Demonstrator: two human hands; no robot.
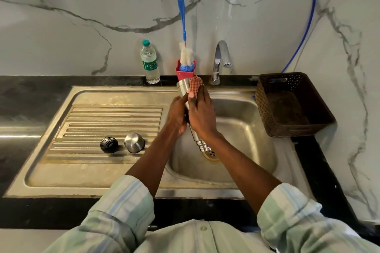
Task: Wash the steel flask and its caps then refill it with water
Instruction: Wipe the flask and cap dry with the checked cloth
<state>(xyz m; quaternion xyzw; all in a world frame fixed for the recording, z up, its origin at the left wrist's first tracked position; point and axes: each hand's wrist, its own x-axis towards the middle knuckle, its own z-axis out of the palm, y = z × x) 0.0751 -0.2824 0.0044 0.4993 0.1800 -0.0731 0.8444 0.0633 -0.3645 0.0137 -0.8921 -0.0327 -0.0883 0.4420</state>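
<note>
- While we look down over the sink [236, 113], the steel flask [183, 86] is held tilted above the basin, base up & away from us, threaded neck pointing down toward the drain [211, 153].
- Left hand [177, 116] wraps round the flask's left side, fingers curled on the body.
- Right hand [202, 114] lies over the flask w/ an orange checked scrub cloth [195, 84] pinched under its fingers against the steel; cloth sticks out past the fingertips near the base.
- We can't tell if anything's inside the flask; its mouth faces away from us.
- Both caps sit on the ribbed drainboard, left of the basin: black inner cap [109, 144] & steel outer cap [134, 142], just beside each other, apart from the hands.
- Red holder [181, 74] at the back of the counter [24, 88] has a blue-handled bottle brush [186, 55] standing in it, bristles down.
- Plastic water bottle [150, 63], green cap, stands left of the holder, upright, clear water inside.
- Brown perforated basket [267, 113] sits right of the sink; faucet [221, 57] behind the basin.
</note>
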